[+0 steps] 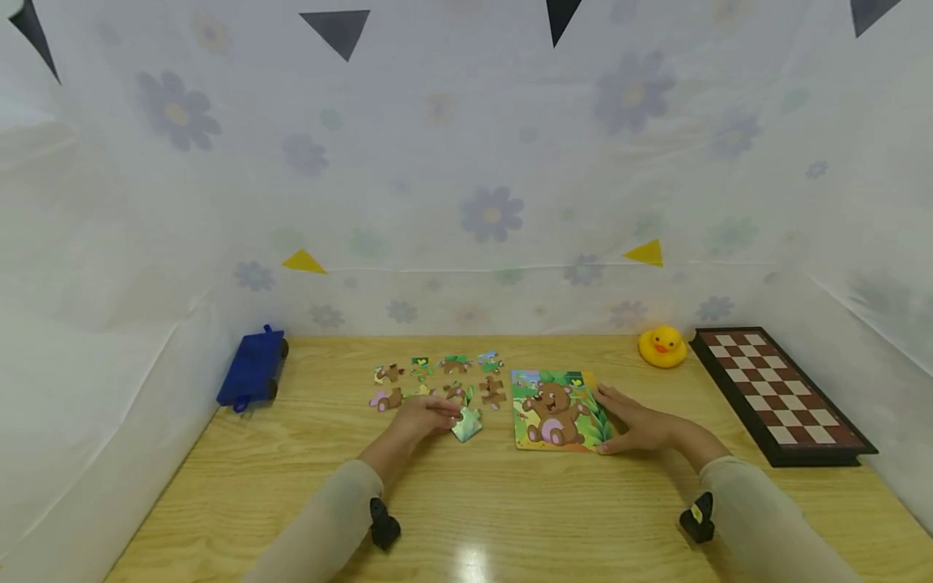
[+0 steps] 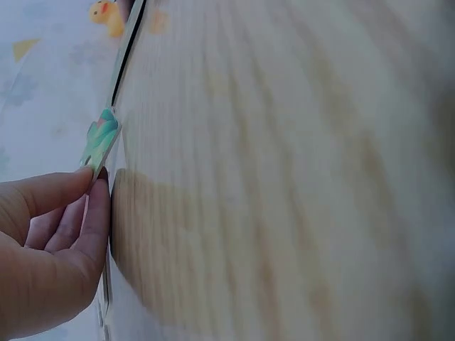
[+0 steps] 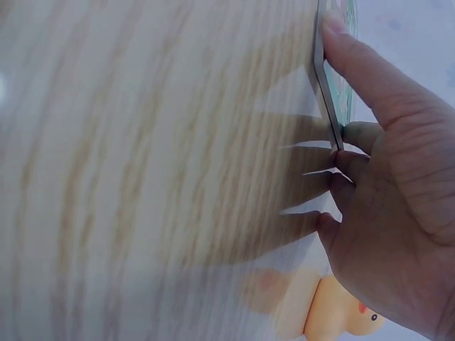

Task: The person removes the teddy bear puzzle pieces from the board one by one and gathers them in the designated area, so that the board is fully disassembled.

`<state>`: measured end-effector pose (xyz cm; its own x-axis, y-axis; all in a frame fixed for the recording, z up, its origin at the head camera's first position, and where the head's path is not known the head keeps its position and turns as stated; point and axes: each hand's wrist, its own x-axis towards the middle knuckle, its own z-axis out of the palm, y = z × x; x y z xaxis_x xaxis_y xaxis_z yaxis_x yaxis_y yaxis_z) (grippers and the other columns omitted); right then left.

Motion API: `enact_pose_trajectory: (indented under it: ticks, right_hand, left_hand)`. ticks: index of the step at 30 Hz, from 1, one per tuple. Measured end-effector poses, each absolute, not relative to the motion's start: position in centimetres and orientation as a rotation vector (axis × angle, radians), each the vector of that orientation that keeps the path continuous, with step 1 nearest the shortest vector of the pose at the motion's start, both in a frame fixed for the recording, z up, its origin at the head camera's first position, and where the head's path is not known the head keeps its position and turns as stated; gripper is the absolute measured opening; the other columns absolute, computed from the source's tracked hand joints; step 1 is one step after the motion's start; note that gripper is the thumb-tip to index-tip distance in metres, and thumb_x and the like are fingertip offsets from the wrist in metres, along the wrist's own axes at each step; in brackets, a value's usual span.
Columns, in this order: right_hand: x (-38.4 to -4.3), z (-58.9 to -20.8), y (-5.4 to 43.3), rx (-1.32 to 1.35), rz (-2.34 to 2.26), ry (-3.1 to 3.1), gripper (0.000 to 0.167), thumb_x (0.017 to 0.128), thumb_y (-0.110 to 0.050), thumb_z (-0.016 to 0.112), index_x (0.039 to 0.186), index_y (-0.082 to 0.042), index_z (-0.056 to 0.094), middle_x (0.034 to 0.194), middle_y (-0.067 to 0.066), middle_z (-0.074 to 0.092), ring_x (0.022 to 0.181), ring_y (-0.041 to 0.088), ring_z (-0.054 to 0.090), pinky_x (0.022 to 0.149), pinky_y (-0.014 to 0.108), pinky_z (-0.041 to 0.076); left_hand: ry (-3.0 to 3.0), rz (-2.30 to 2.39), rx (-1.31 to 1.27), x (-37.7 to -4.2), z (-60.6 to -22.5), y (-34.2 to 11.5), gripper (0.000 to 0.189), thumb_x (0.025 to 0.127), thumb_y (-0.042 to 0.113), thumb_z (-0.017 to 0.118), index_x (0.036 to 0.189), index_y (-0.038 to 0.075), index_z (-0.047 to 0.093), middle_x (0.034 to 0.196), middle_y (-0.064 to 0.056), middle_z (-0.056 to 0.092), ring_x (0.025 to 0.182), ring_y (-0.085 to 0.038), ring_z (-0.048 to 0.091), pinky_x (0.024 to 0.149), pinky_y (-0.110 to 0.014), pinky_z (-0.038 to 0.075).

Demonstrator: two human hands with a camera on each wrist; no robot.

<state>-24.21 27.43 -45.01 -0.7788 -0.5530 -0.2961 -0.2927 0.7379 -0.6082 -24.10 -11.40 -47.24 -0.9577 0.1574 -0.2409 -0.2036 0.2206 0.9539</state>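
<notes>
My left hand (image 1: 423, 417) pinches a green and pale jigsaw piece (image 1: 467, 424) between thumb and fingertips, low over the table. In the left wrist view the piece (image 2: 101, 138) stands tilted in that pinch. To its right lies the bear puzzle board (image 1: 551, 411), a square picture of a brown bear among green leaves. My right hand (image 1: 645, 425) rests at the board's right side, its thumb on the near corner and its fingers reaching along the edge. From the right wrist, the thumb (image 3: 355, 57) touches the board's edge. Loose bear puzzle pieces (image 1: 492, 392) lie behind the left hand.
A blue toy cart (image 1: 251, 368) stands at the far left of the wooden table (image 1: 525, 518). A yellow rubber duck (image 1: 662, 346) sits at the back right, beside a dark-framed checkered game board (image 1: 780, 397). White flowered cloth (image 1: 408, 202) encloses the back and sides.
</notes>
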Motion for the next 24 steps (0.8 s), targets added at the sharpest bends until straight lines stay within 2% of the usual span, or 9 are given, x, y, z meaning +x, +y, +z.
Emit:
enact_pose_trajectory:
  ticks: [10, 13, 19, 24]
  right_hand:
    - [-24.3, -45.1, 27.5, -0.637, -0.76, 2.471, 0.1, 0.084, -0.04, 0.07, 0.15, 0.002, 0.009, 0.154, 0.027, -0.006, 0.138, 0.048, -0.007, 0.106, 0.069, 0.005]
    - [-24.3, -45.1, 27.6, -0.638, -0.755, 2.469, 0.1, 0.085, -0.041, 0.069, 0.151, 0.002, 0.008, 0.154, 0.027, -0.007, 0.138, 0.048, -0.007, 0.106, 0.069, 0.005]
    - [-24.3, -45.2, 27.7, -0.63, -0.759, 2.466, 0.101, 0.084, -0.042, 0.07, 0.151, 0.002, 0.008, 0.153, 0.028, -0.007, 0.138, 0.048, -0.007, 0.105, 0.07, 0.005]
    - [-24.3, -45.5, 27.7, -0.632, -0.762, 2.467, 0.101, 0.084, -0.041, 0.07, 0.15, 0.003, 0.008, 0.153, 0.028, -0.007, 0.138, 0.048, -0.007, 0.106, 0.07, 0.005]
  left_hand:
    - [2.365, 1.764, -0.023, -24.2, -46.6, -11.6, 0.02, 0.077, -0.007, 0.073, 0.097, -0.004, 0.071, 0.093, -0.012, 0.071, 0.087, -0.019, 0.066, 0.076, -0.029, 0.056]
    - [2.346, 1.78, -0.014, -24.3, -46.9, -11.9, 0.02, 0.078, -0.003, 0.073, 0.099, -0.002, 0.071, 0.094, -0.011, 0.071, 0.089, -0.02, 0.065, 0.078, -0.029, 0.056]
    - [2.141, 1.903, 0.018, -24.4, -46.7, -12.4, 0.024, 0.083, 0.001, 0.071, 0.107, -0.002, 0.069, 0.111, -0.012, 0.068, 0.102, -0.022, 0.063, 0.084, -0.031, 0.054]
    - [1.779, 2.083, 0.059, -24.2, -46.0, -12.8, 0.032, 0.087, -0.004, 0.063, 0.119, -0.008, 0.06, 0.125, -0.017, 0.059, 0.106, -0.021, 0.062, 0.095, -0.036, 0.049]
